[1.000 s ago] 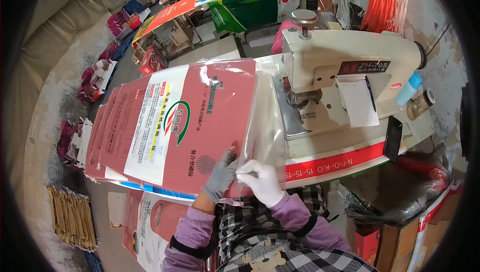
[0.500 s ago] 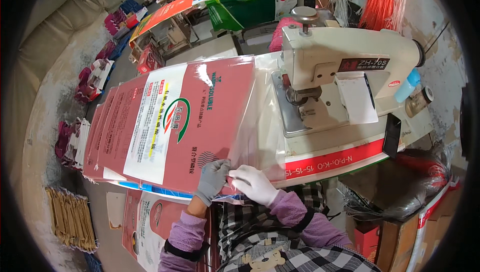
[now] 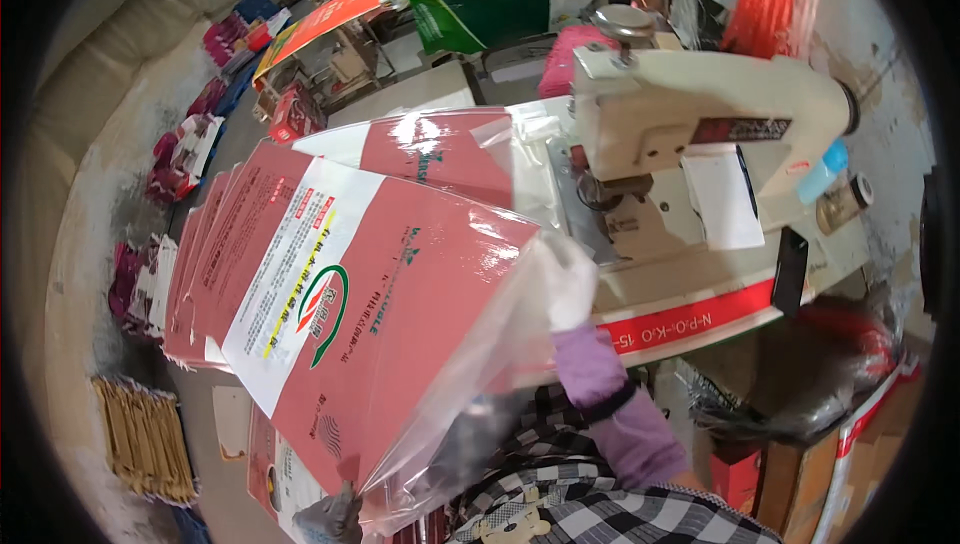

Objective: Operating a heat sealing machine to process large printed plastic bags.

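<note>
A red and white printed bag (image 3: 420, 284) with a clear plastic liner (image 3: 490, 344) along its edge is tilted up between my hands. My gloved left hand (image 3: 335, 516) is closed on its lower corner at the bottom of the view. At the other end of that edge, my white-gloved right hand (image 3: 570, 284) grips the upper corner, slightly blurred. More bags of the same kind (image 3: 440, 129) lie beneath, fanned out to the left. A cream-coloured bag-sewing machine (image 3: 720, 104) stands just beyond my right hand.
On the worktable by the machine are a black phone-like object (image 3: 790, 269), a blue bottle (image 3: 822, 172) and a jar (image 3: 845, 202). A carton with plastic wrap (image 3: 800, 374) stands at the lower right. Stacked brown bundles (image 3: 145, 439) lie on the floor at left.
The top bag has been lifted and turned off the stack, its open edge swung toward me. My left hand moved down and left, my right hand up and right; they are now wide apart.
</note>
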A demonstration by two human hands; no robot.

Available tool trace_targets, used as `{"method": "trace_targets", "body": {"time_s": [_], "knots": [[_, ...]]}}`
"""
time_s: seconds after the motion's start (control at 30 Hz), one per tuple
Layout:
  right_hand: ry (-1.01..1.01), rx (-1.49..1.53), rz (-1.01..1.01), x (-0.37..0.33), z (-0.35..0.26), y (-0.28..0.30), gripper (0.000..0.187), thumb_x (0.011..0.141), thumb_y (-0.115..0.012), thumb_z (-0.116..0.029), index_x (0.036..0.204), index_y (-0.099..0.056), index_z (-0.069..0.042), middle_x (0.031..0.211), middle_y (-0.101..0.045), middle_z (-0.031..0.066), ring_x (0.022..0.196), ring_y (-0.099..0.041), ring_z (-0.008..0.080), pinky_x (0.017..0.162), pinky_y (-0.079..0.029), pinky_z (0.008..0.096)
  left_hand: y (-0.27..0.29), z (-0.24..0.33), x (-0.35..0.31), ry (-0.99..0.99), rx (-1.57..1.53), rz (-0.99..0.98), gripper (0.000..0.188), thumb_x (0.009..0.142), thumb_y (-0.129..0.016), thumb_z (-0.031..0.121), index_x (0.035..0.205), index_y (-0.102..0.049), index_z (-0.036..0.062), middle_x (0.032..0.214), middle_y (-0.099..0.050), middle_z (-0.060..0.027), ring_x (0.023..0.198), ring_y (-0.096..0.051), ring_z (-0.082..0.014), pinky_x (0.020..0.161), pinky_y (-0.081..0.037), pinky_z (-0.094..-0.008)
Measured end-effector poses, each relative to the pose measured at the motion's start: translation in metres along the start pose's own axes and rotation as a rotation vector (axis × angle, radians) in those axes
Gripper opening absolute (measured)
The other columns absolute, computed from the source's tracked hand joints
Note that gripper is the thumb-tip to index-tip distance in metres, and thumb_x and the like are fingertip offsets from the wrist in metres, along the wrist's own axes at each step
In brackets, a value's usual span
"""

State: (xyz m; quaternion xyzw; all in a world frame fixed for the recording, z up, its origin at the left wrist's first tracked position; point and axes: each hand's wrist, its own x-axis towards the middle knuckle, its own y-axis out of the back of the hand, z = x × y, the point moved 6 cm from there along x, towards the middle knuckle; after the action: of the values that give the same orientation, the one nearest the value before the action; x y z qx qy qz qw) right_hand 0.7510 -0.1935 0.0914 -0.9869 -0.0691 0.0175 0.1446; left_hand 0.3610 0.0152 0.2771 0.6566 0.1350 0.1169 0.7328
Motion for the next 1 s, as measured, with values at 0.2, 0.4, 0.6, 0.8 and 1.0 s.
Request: {"method": "trace_targets", "body": {"time_s": [0.2, 0.4, 0.6, 0.8, 1.0], "knots": [[0.458, -0.537, 0.47, -0.049, -0.106, 0.015, 0.046, 0.071, -0.079, -0.005, 0.113, -0.063, -0.006, 0.125, -0.055, 0.0137, 0.125, -0.043, 0.031, 0.102, -0.039, 0.0372, 0.012, -0.002, 0.007, 0.005, -0.14, 0.319, 0.02, 0.077, -0.069, 0.003, 0.097, -0.069, 0.0031, 0.076, -0.066, -0.0126, 0.066, -0.065, -0.0277, 0.063, -0.051, -0.0346], [0.373, -0.765, 0.022, -0.019, -0.057, 0.001, 0.013, 0.077, -0.064, -0.011, 0.089, -0.067, -0.008, 0.074, -0.065, 0.0173, 0.071, -0.065, 0.0365, 0.064, -0.052, 0.0418, 0.002, -0.046, 0.009, 0.328, -0.499, 0.454, 0.027, 0.078, -0.076, 0.008, 0.099, -0.064, -0.0057, 0.08, -0.067, -0.0085, 0.074, -0.062, -0.0117, 0.063, -0.05, -0.0283], [0.411, -1.155, -0.154, -0.007, -0.067, -0.012, 0.015, 0.072, -0.068, -0.016, 0.084, -0.061, -0.008, 0.082, -0.067, 0.0142, 0.075, -0.065, 0.034, 0.065, -0.05, 0.0423, 0.018, -0.023, -0.001, 0.094, 0.091, 0.029, 0.019, 0.078, -0.07, 0.009, 0.096, -0.069, 0.0021, 0.081, -0.069, -0.0106, 0.07, -0.066, -0.0274, 0.066, -0.052, -0.035], [1.12, -0.734, -0.802, -0.097, -0.141, -0.129, 0.028, 0.073, -0.057, -0.018, 0.095, -0.061, -0.002, 0.085, -0.062, 0.0078, 0.078, -0.062, 0.0241, 0.07, -0.051, 0.035, 0.062, -0.103, 0.064, -0.024, -0.685, 0.645, 0.038, 0.104, -0.037, 0.027, 0.123, -0.052, -0.0025, 0.114, -0.059, -0.0108, 0.1, -0.061, -0.0231, 0.083, -0.053, -0.036], [0.61, -0.344, -0.673, -0.167, -0.13, -0.096, 0.025, 0.086, -0.06, -0.014, 0.107, -0.062, -0.001, 0.092, -0.068, 0.0125, 0.076, -0.067, 0.0223, 0.066, -0.053, 0.0302, 0.169, -0.123, 0.368, -0.459, -0.514, 0.768, 0.03, 0.085, -0.057, 0.002, 0.114, -0.063, 0.0022, 0.113, -0.063, -0.0107, 0.102, -0.06, -0.0218, 0.087, -0.05, -0.0331]]}}
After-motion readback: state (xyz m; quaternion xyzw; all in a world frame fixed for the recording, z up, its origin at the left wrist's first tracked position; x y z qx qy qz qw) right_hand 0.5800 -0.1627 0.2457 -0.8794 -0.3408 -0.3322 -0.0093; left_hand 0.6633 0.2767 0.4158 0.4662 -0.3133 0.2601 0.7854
